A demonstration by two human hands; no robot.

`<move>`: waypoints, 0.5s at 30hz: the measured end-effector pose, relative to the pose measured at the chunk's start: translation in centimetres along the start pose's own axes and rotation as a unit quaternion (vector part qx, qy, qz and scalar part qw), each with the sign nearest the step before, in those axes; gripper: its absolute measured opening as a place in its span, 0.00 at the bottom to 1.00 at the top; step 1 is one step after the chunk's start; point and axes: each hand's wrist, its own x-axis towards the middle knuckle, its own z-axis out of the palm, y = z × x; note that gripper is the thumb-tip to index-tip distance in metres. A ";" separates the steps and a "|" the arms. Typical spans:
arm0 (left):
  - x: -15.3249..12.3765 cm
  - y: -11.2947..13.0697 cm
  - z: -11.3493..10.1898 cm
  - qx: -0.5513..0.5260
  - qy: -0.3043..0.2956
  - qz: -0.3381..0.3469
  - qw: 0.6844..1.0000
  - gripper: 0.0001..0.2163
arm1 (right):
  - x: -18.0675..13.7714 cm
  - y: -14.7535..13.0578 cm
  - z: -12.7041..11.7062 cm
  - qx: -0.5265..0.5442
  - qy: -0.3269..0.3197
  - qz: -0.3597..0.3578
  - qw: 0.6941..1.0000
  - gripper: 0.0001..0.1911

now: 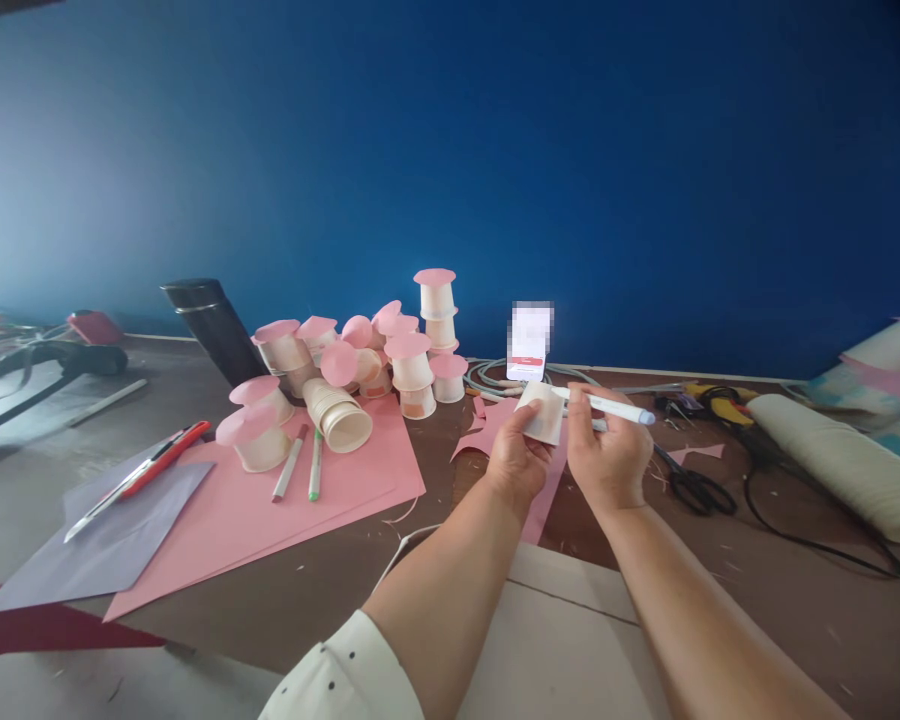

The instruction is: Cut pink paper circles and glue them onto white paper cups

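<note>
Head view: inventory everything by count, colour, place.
wall: 1, blue, behind
table: 1, brown, below
bottle: 1, black, left
pink-topped cups: several, white, centre-left
nested cups: several, white, centre-left
paper: several, pink and grey, left, centre
knife: 1, red-silver, left
loose markers: 2, pale, left
phone: 1, white screen, centre
cables: uncounted, grey, centre
scissors: 1, black, right
roll: 1, cream, right
clutter: uncounted, mixed, edges
held cup: 1, white, centre
held marker: 1, white, centre
left hand: 1, bare, on cup
right hand: 1, bare, on marker
</note>
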 end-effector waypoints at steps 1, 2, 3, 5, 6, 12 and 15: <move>0.0 0.0 0.0 0.000 -0.002 0.000 1.000 0.08 | 0.0 0.0 0.0 -0.001 0.000 0.001 1.000 0.15; 0.0 0.0 0.0 0.000 -0.004 -0.001 1.000 0.08 | 0.0 0.0 0.0 -0.003 0.000 0.002 1.000 0.15; 0.0 0.0 0.0 0.000 -0.006 -0.001 1.000 0.08 | 0.0 0.0 0.0 -0.004 -0.001 0.002 1.000 0.15; 0.0 0.0 0.0 0.000 -0.008 -0.002 1.000 0.08 | 0.0 0.0 0.0 -0.006 0.000 0.002 1.000 0.15; 0.0 0.0 0.0 -0.001 -0.008 -0.002 1.000 0.08 | 0.0 0.0 0.0 -0.006 0.001 0.002 1.000 0.15; 0.0 0.0 0.0 -0.004 -0.011 -0.003 1.000 0.08 | 0.0 -0.1 0.0 -0.002 0.005 0.000 1.000 0.14; -0.1 0.1 0.0 -0.003 -0.012 -0.002 1.000 0.07 | -0.1 0.0 0.0 -0.003 0.002 0.005 1.000 0.14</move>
